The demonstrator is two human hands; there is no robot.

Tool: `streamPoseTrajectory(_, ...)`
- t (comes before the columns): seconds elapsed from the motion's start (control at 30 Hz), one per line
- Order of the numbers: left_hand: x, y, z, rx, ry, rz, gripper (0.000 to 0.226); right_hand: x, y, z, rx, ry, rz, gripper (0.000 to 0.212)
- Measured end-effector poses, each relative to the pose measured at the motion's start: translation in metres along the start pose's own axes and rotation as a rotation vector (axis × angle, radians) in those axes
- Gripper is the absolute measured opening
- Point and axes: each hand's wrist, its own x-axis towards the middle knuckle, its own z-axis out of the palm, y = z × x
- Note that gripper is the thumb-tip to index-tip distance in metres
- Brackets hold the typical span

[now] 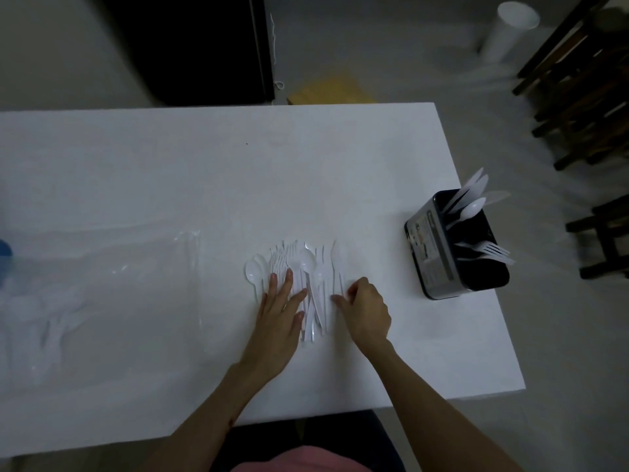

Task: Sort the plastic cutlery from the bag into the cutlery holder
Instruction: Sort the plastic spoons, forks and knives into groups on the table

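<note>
A loose pile of white plastic cutlery (306,267), spoons, forks and knives, lies on the white table (204,172) in front of me. My left hand (280,311) lies flat with straight fingers on the left part of the pile. My right hand (366,310) is at the pile's right edge with curled fingers, thumb and forefinger pinching at a knife handle (335,287). The dark cutlery holder (439,253) stands at the table's right edge with knives, spoons and forks sticking out of separate compartments. The clear plastic bag (119,284) lies flattened at the left.
A blue object (5,248) shows at the far left edge. Dark wooden chairs (578,80) stand beyond the table's right side. A white cup-like cylinder (507,32) and a yellow object (326,90) are on the floor past the far edge.
</note>
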Motion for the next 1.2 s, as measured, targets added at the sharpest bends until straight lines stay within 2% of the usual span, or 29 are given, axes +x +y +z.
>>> streamPoseTrajectory(0.17,0.010,0.014,-0.003,-0.148,0.061,-0.026,0.037,0.007,0.004,-0.008,0.021,-0.029,0.041,0.017)
streamPoseTrajectory(0.33,0.014,0.033,-0.007,-0.225,0.082,-0.049,0.036,0.008,0.011,-0.015,0.019,-0.033,0.017,0.014)
streamPoseTrajectory(0.43,0.017,0.042,-0.010,-0.257,0.128,-0.081,0.034,0.008,0.016,-0.017,0.174,0.000,-0.044,0.012)
streamPoseTrajectory(0.5,0.022,0.052,-0.013,-0.360,0.157,-0.175,0.032,0.005,0.017,-0.019,0.336,-0.002,-0.145,0.013)
streamPoseTrajectory(0.57,0.034,0.063,-0.018,-0.584,0.121,-0.361,0.035,0.002,0.015,-0.022,0.459,-0.061,-0.255,0.012)
streamPoseTrajectory(0.67,0.060,0.068,-0.020,-0.868,0.015,-0.597,0.043,-0.001,0.008,-0.023,0.478,-0.187,-0.361,0.011)
streamPoseTrajectory(0.77,0.071,0.068,-0.021,-0.970,0.087,-0.669,0.025,0.000,0.007,-0.019,0.458,-0.151,-0.287,0.015)
streamPoseTrajectory(0.87,0.071,0.065,-0.019,-1.046,0.148,-0.747,0.027,0.004,0.013,-0.015,0.253,0.025,-0.131,0.024)
streamPoseTrajectory(1.0,0.062,0.061,-0.015,-1.135,0.107,-0.807,0.022,0.009,0.020,-0.007,0.062,-0.025,-0.057,0.022)
streamPoseTrajectory(1.1,0.058,0.057,-0.011,-1.168,0.070,-0.809,0.019,0.010,0.020,-0.009,0.053,-0.035,-0.032,0.014)
streamPoseTrajectory(1.2,0.057,0.055,-0.008,-1.215,0.051,-0.819,0.023,0.006,0.022,-0.013,0.182,-0.023,-0.072,0.010)
